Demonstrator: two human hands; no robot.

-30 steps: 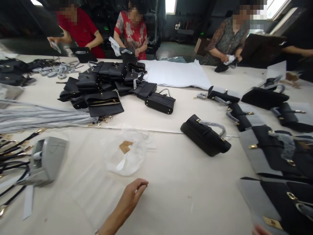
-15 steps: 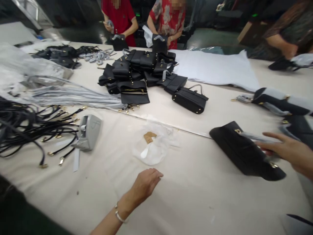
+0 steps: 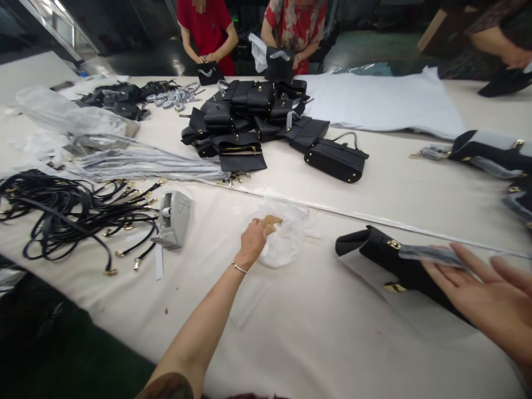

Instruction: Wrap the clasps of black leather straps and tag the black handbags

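My left hand [image 3: 252, 239], with a bracelet at the wrist, reaches over the table. Its fingers pinch a small piece of brown card [image 3: 273, 221] lying on a crumpled clear plastic bag [image 3: 286, 252]. At the right, my right hand [image 3: 484, 296] is palm up, its fingers stretched out and the thumb apart. Across those fingers runs the plastic-wrapped handle [image 3: 428, 253] of a black handbag [image 3: 409, 271]. That handbag lies tilted, with gold fittings and a pale sheet along its front. Part of its right end is hidden behind my hand.
A grey tape dispenser [image 3: 177, 219] stands left of the plastic bag. Beyond it lie black straps [image 3: 78, 213] and wrapped grey straps [image 3: 153, 165]. Black handbags [image 3: 249, 105] are piled farther back. Two people in red tops [image 3: 208, 27] handle bags across the table; another person's arm [image 3: 499, 44] shows at far right.
My left hand has moved forward onto the brown card and closed on it. The black handbag has turned and tilted, and my right hand's fingers have opened out under its handle.
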